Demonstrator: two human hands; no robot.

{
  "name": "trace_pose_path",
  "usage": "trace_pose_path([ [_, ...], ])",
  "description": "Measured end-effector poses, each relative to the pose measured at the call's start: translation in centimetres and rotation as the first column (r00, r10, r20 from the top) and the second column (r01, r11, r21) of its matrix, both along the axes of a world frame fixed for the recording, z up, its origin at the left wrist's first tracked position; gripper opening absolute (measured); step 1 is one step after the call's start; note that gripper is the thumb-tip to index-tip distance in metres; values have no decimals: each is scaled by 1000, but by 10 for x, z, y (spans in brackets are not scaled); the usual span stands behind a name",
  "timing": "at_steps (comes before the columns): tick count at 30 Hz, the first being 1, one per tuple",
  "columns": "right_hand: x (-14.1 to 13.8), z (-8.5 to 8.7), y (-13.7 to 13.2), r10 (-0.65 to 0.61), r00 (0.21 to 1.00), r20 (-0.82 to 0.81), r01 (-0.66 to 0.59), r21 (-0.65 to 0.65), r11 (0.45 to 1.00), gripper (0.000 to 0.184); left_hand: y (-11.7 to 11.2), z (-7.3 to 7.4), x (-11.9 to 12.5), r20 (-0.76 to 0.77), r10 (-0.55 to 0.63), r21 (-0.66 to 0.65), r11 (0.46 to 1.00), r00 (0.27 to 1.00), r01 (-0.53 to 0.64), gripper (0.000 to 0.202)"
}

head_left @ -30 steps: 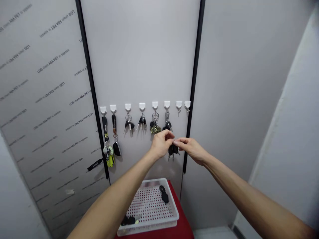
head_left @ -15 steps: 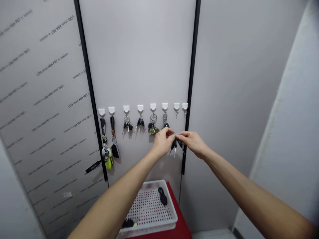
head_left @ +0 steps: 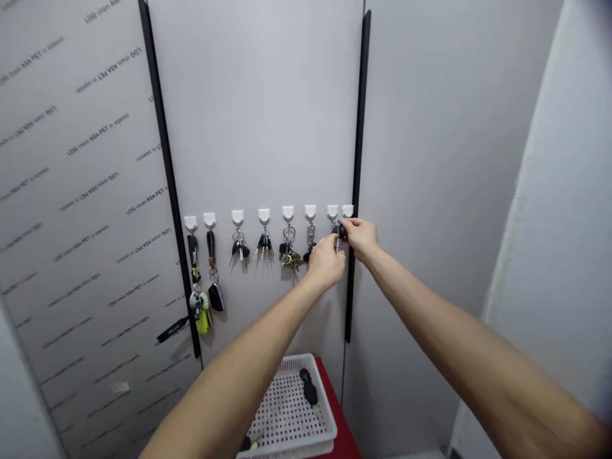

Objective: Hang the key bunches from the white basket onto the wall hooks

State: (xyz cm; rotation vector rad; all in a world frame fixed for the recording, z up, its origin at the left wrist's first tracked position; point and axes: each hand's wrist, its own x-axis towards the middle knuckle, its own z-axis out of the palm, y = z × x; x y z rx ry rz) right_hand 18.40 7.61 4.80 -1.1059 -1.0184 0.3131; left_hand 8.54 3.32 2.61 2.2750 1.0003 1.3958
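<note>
A bunch of keys [head_left: 339, 232] with black heads is at the second white hook from the right [head_left: 332, 211], partly covered by my fingers. My right hand [head_left: 361, 237] pinches its upper part close under the hook. From below, my left hand [head_left: 327, 261] grips the keys with closed fingertips. Whether the key ring sits on the hook is hidden. Just left of my left hand, a black key on a metal clasp [head_left: 311, 234] hangs from the neighbouring hook. The rightmost hook [head_left: 347, 210] is partly behind my right hand.
Further left hang a brass-coloured bunch [head_left: 288, 255], two more key bunches, a black car key [head_left: 217, 297] on a braided strap and a panda charm [head_left: 197, 305]. Below, a white basket [head_left: 327, 440] holding a black key fob [head_left: 308, 387] stands on a red surface [head_left: 345, 433].
Both hands have raised the bunch of keys from below the hooks up to the second hook from the right. The view has shifted slightly.
</note>
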Motion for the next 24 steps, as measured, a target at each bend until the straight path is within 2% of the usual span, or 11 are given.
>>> trace_pose_path([
  [5,2,-2,10,-185,960,212,201,-58,978,23,-3,-5,-4,-36,14,-52,999,999,-16,38],
  [7,4,-5,9,-224,933,283,254,-75,964,23,-5,-14,-7,-38,1,-77,997,999,-4,36],
  [9,5,-14,6,-234,928,290,256,-41,966,25,-7,-29,-12,-43,-14,-111,994,999,9,34],
  [12,1,-45,-5,-268,935,233,264,51,963,30,-6,-66,-24,-31,-39,-197,980,999,32,33],
  [14,-10,-81,-18,-254,925,283,251,48,967,32,-2,-100,-36,-9,-29,-295,955,1000,25,31],
  [16,-25,-125,-34,-104,884,456,140,-45,989,29,3,-141,-51,14,15,-421,907,1000,-8,30],
  [18,-42,-167,-50,152,743,652,4,-232,973,26,7,-181,-66,22,79,-543,838,997,-55,29],
  [20,-56,-201,-61,349,532,772,-2,-412,911,24,8,-217,-81,7,146,-630,769,989,-109,27],
  [22,-65,-224,-65,423,349,836,101,-483,870,22,6,-242,-91,-12,186,-682,717,982,-144,25],
  [24,-70,-237,-63,427,207,880,191,-465,865,22,3,-257,-97,-24,198,-709,688,980,-156,25],
])
